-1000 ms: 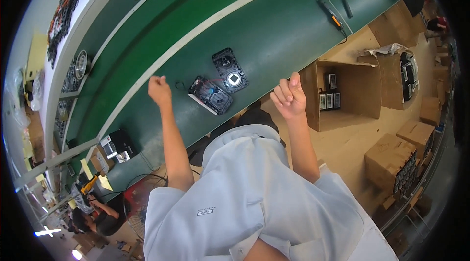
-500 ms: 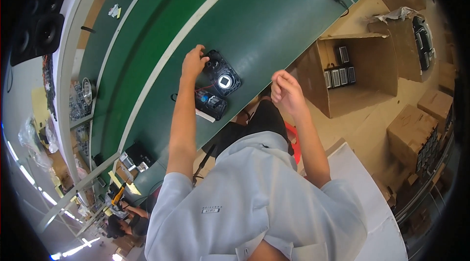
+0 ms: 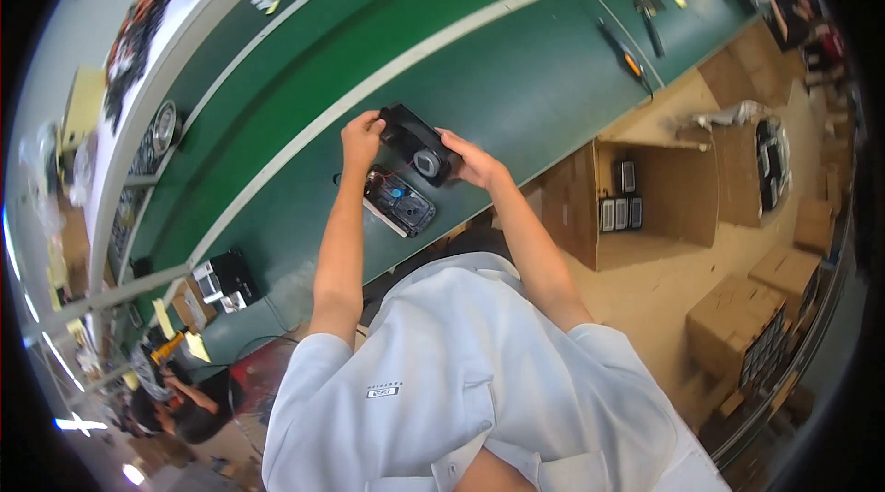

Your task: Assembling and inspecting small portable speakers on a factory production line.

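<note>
Both the left hand (image 3: 360, 139) and right hand (image 3: 473, 163) pinch a black panel (image 3: 413, 138) beside an open housing (image 3: 406, 207) near the tabletop's (image 3: 530, 77) front edge.

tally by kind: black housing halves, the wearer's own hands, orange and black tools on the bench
Black housing halves: 2, the held half and the resting half
Wearer's hands: 2, left hand and right hand
Orange and black tool: 1
Total: 5
</note>
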{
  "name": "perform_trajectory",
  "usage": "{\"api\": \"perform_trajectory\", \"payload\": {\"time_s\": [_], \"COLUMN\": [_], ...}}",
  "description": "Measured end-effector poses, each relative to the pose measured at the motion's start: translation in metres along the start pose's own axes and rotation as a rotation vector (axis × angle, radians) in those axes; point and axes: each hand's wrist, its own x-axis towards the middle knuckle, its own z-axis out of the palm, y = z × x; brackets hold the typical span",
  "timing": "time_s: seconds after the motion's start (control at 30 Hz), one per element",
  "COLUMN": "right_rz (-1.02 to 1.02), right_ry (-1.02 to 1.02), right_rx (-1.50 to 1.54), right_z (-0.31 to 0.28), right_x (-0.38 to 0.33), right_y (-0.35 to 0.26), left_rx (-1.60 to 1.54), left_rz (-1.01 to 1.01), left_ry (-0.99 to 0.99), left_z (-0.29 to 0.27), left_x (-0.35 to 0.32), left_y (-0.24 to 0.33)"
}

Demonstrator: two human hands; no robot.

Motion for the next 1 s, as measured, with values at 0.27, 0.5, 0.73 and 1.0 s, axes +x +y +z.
{"api": "perform_trajectory", "payload": {"time_s": [0.27, 0.5, 0.73, 1.0], "right_rz": [0.022, 0.035, 0.051, -0.081], "right_ry": [-0.193, -0.130, -0.039, 0.270], "right_rx": [-0.080, 0.325, 0.351, -0.051], "right_z": [0.061, 0.077, 0.090, 0.097], "right_x": [0.019, 0.000, -0.010, -0.012], "right_y": [-0.001, 0.041, 0.054, 0.065], "left_rx": [-0.229, 0.004, 0.231, 0.433], "left_rz": [0.095, 0.265, 0.366, 0.370], "left_ry": [0.106, 0.342, 0.154, 0.091], "left_z": [-0.039, -0.022, -0.023, -0.030], "left_x": [-0.047, -0.107, -0.126, -0.124], "left_y": [-0.006, -0.062, -0.074, -0.075]}}
